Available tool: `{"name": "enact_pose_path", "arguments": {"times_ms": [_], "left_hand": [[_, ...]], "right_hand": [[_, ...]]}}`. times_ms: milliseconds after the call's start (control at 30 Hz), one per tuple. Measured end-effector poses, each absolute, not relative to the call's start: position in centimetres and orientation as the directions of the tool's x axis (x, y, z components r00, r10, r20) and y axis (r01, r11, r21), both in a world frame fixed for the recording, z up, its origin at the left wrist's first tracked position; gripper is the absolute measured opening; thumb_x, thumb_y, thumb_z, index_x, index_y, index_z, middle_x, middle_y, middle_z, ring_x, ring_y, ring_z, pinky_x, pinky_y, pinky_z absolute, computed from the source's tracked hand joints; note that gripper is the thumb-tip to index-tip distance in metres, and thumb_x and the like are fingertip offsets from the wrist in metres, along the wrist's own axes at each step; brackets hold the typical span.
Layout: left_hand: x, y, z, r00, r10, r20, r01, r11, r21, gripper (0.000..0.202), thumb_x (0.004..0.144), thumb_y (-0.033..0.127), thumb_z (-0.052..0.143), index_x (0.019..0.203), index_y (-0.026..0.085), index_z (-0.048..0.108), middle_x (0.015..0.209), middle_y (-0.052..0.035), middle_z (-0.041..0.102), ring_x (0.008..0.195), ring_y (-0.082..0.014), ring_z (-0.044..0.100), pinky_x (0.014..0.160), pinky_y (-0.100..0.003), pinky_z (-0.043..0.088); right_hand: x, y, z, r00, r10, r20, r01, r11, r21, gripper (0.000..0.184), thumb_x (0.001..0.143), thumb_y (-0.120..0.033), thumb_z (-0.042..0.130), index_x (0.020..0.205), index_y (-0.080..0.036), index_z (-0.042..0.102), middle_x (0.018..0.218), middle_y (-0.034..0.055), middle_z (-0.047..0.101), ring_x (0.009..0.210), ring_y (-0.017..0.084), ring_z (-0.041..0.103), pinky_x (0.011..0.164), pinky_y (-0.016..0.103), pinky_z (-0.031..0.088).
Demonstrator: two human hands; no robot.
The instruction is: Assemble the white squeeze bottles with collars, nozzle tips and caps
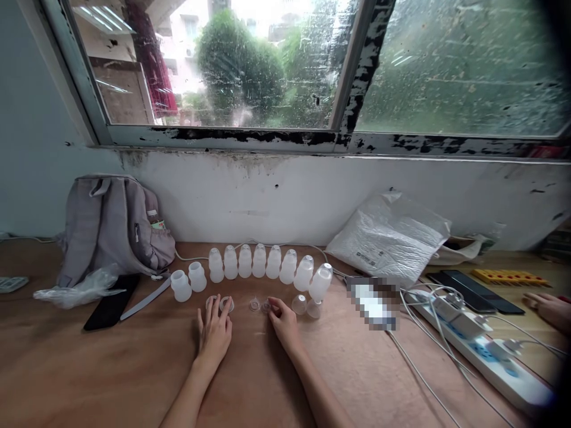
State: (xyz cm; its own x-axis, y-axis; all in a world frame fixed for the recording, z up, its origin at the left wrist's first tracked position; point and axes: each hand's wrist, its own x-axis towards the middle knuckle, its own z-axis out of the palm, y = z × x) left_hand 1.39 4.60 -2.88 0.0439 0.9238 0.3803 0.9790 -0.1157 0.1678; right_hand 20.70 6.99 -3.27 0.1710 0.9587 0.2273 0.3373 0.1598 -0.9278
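Several translucent white baby bottles (259, 261) stand upright in an arc on the wooden table, with clear domed caps on. At the arc's left end, two bottles (181, 286) have open necks. My left hand (215, 330) lies with fingers spread, its fingertips on two white collar rings (227, 304). Thumb and forefinger of my right hand (284, 324) close on a small clear bottle nipple (266, 305), partly covered by the fingers. Just left of it rests another clear nipple (254, 304). Two clear domed caps (299, 304) sit right of my right hand.
A grey backpack (111, 226), crumpled clear plastic (82, 288) and a black phone-like slab (111, 303) are at left. Rightward lie a silver plastic mailer (388, 238), a blurred device, cables and a power strip (482, 351). Another person's hand (546, 306) shows far right.
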Motion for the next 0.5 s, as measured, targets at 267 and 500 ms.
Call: {"name": "enact_pose_path", "arguments": {"times_ms": [267, 500], "left_hand": [[1.54, 4.52, -3.09, -0.017, 0.943, 0.332, 0.980, -0.050, 0.195, 0.044, 0.084, 0.025, 0.035, 0.128, 0.028, 0.038, 0.136, -0.0095, 0.035, 0.126, -0.0288, 0.027, 0.097, -0.059, 0.018], [1.56, 4.70, -3.67, -0.053, 0.931, 0.362, 0.978, -0.025, 0.205, 0.045, 0.084, 0.028, 0.037, 0.129, 0.023, 0.037, 0.137, -0.0117, 0.034, 0.126, -0.0303, 0.026, 0.097, -0.060, 0.016]], "right_hand": [[20.61, 6.75, -2.95, 0.163, 0.960, 0.225, 0.353, 0.156, -0.922, 0.021, 0.068, -0.026, 0.052, 0.084, -0.020, 0.064, 0.078, 0.0039, 0.067, 0.065, 0.019, 0.058, 0.065, 0.031, 0.046], [20.65, 7.10, -3.55, 0.201, 0.934, 0.295, 0.380, 0.203, -0.903, 0.018, 0.067, -0.026, 0.055, 0.081, -0.019, 0.064, 0.076, 0.0048, 0.064, 0.066, 0.020, 0.057, 0.063, 0.031, 0.044]]}}
